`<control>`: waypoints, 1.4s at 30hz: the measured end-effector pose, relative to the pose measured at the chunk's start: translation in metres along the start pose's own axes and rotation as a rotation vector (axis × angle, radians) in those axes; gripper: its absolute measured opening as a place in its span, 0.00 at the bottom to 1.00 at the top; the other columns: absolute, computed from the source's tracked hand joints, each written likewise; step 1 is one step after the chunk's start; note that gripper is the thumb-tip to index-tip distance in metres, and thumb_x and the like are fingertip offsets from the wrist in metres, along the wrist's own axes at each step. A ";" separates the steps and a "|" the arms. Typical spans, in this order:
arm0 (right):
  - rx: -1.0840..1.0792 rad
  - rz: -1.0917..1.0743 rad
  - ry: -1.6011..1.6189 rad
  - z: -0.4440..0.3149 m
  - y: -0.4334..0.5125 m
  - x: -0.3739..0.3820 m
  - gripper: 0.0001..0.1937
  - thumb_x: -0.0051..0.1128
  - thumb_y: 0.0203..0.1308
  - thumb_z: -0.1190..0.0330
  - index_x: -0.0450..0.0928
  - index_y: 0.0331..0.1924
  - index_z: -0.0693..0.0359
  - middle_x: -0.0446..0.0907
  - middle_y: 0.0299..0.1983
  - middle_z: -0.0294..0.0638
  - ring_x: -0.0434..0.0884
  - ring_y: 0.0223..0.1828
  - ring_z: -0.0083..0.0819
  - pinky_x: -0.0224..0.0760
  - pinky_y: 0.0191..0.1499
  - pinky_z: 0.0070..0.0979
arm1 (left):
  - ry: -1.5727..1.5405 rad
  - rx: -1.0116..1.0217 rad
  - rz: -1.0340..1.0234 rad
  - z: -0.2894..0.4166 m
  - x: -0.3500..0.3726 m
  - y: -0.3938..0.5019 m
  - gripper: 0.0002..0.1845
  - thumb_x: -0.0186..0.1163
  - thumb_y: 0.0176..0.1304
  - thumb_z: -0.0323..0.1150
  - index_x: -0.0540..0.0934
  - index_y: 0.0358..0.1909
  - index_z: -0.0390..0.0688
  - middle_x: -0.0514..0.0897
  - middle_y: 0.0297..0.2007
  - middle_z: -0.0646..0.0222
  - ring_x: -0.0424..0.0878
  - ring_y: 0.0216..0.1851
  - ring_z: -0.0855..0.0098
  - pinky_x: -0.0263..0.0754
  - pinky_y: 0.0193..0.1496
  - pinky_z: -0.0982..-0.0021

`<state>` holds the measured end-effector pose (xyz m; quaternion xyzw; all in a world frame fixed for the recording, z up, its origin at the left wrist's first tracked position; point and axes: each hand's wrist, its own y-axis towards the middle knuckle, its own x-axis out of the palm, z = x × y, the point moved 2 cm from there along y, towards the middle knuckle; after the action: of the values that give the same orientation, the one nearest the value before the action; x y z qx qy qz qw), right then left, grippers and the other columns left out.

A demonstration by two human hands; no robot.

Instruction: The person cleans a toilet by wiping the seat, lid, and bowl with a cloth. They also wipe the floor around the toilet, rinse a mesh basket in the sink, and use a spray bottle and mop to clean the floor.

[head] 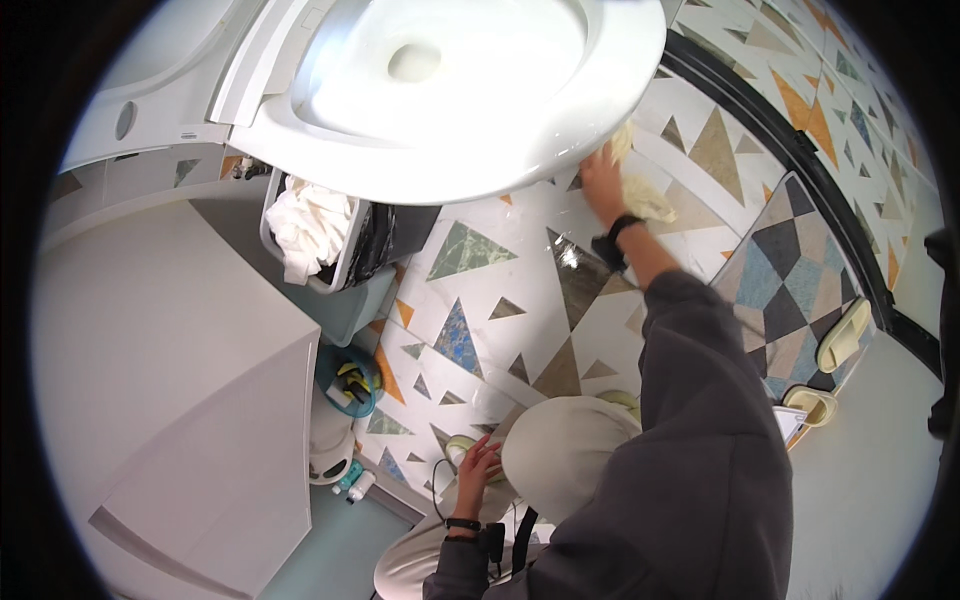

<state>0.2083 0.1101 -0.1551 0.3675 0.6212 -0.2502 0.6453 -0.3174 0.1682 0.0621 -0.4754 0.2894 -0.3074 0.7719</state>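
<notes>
My right hand (602,182) reaches down to the tiled floor beneath the front rim of the white toilet bowl (525,161). It holds a crumpled pale yellow cloth (646,201), which spreads on the tiles around the fingers; part of the grip is hidden. A dark band with a small device circles that wrist. Close to my bent knee (566,450), my left hand (478,466) hangs with its fingers loosely apart and nothing in them. The toilet seat is raised or out of view, and the bowl interior is bright with glare.
A grey bin (330,289) lined with a black bag holds crumpled white paper (311,225). Beside the white cabinet (180,360) stand a blue-green bucket (375,397) and small bottles (361,486). Right are a patterned mat (780,262), slippers (844,335) and a black threshold (750,94).
</notes>
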 end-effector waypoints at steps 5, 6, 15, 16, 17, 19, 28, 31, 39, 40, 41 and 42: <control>-0.208 -0.068 0.014 -0.026 -0.026 0.007 0.26 0.47 0.58 0.71 0.65 0.64 0.54 0.60 0.63 0.49 0.62 0.63 0.52 0.69 0.52 0.54 | 0.020 -0.003 -0.012 -0.005 -0.002 0.004 0.25 0.54 0.67 0.35 0.65 0.65 0.47 0.78 0.55 0.66 0.79 0.47 0.74 0.74 0.48 0.71; -0.200 -0.127 -0.045 -0.028 -0.023 0.011 0.26 0.47 0.58 0.70 0.66 0.63 0.54 0.60 0.63 0.48 0.64 0.62 0.51 0.70 0.52 0.53 | 0.024 0.007 -0.015 -0.004 -0.002 0.003 0.25 0.54 0.67 0.35 0.65 0.65 0.47 0.78 0.55 0.66 0.79 0.47 0.74 0.74 0.48 0.71; 0.024 -0.028 0.062 -0.028 -0.016 -0.011 0.20 0.52 0.52 0.71 0.73 0.52 0.60 0.70 0.47 0.40 0.72 0.42 0.40 0.70 0.30 0.38 | 0.133 0.098 -0.017 0.000 -0.005 -0.003 0.25 0.55 0.66 0.35 0.65 0.65 0.46 0.78 0.54 0.67 0.78 0.47 0.75 0.73 0.48 0.73; 0.009 -0.020 0.024 -0.028 -0.012 -0.011 0.20 0.52 0.51 0.71 0.73 0.52 0.60 0.70 0.47 0.40 0.73 0.42 0.40 0.71 0.30 0.37 | 0.088 0.074 -0.047 -0.001 -0.005 -0.003 0.25 0.54 0.66 0.35 0.65 0.65 0.46 0.78 0.54 0.67 0.79 0.47 0.75 0.74 0.48 0.73; -0.003 -0.005 -0.012 -0.029 -0.008 -0.011 0.21 0.52 0.51 0.72 0.73 0.53 0.59 0.70 0.48 0.40 0.73 0.42 0.40 0.71 0.30 0.37 | 0.050 0.036 -0.066 0.001 -0.006 -0.003 0.25 0.54 0.67 0.35 0.64 0.65 0.46 0.78 0.54 0.66 0.79 0.47 0.74 0.74 0.47 0.73; 0.004 0.014 -0.074 -0.029 -0.005 -0.007 0.21 0.52 0.51 0.72 0.73 0.53 0.59 0.70 0.47 0.40 0.73 0.41 0.39 0.72 0.31 0.35 | 0.019 -0.002 -0.080 0.009 -0.010 -0.003 0.26 0.54 0.67 0.35 0.64 0.65 0.45 0.77 0.54 0.64 0.80 0.46 0.74 0.74 0.47 0.74; 0.079 -0.111 -0.072 -0.026 0.011 0.002 0.16 0.53 0.54 0.69 0.74 0.49 0.55 0.70 0.43 0.41 0.74 0.42 0.40 0.73 0.35 0.36 | 0.128 0.196 -0.251 0.101 -0.015 -0.010 0.25 0.52 0.67 0.32 0.63 0.65 0.42 0.77 0.53 0.61 0.81 0.45 0.73 0.74 0.49 0.73; 0.091 -0.172 -0.075 -0.035 0.014 -0.003 0.17 0.52 0.54 0.69 0.73 0.50 0.56 0.71 0.43 0.41 0.74 0.42 0.40 0.74 0.35 0.35 | 0.241 0.310 -0.316 0.117 0.001 -0.021 0.24 0.51 0.66 0.25 0.64 0.64 0.43 0.76 0.54 0.60 0.81 0.45 0.72 0.73 0.50 0.73; -0.191 -0.129 -0.031 -0.016 -0.058 0.004 0.28 0.47 0.57 0.73 0.62 0.65 0.59 0.66 0.58 0.52 0.72 0.53 0.52 0.75 0.42 0.39 | 0.377 0.310 -0.421 0.139 0.011 -0.023 0.24 0.52 0.66 0.25 0.65 0.64 0.41 0.75 0.56 0.62 0.80 0.47 0.73 0.71 0.52 0.73; -0.057 -0.134 -0.276 0.001 -0.035 0.010 0.27 0.45 0.59 0.72 0.61 0.65 0.59 0.67 0.59 0.54 0.71 0.54 0.56 0.74 0.42 0.43 | 0.369 0.297 -0.429 0.137 0.009 -0.023 0.24 0.52 0.66 0.25 0.65 0.64 0.41 0.75 0.56 0.62 0.80 0.47 0.73 0.71 0.52 0.73; 0.135 -0.141 -0.355 0.022 -0.011 0.015 0.30 0.44 0.59 0.71 0.57 0.68 0.56 0.64 0.62 0.49 0.71 0.54 0.51 0.72 0.45 0.42 | 0.351 0.288 -0.429 0.133 0.007 -0.024 0.24 0.52 0.66 0.25 0.65 0.64 0.41 0.76 0.56 0.63 0.80 0.47 0.73 0.71 0.52 0.74; 0.318 -0.146 -0.156 0.043 0.011 0.020 0.29 0.45 0.59 0.68 0.59 0.67 0.51 0.65 0.62 0.47 0.69 0.56 0.52 0.68 0.48 0.49 | 0.326 0.271 -0.431 0.130 0.004 -0.024 0.24 0.52 0.66 0.25 0.65 0.64 0.42 0.76 0.56 0.63 0.80 0.48 0.73 0.71 0.52 0.74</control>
<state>0.2455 0.0861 -0.1744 0.3985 0.5470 -0.4190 0.6053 -0.2232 0.2287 0.1330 -0.3629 0.2581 -0.5722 0.6887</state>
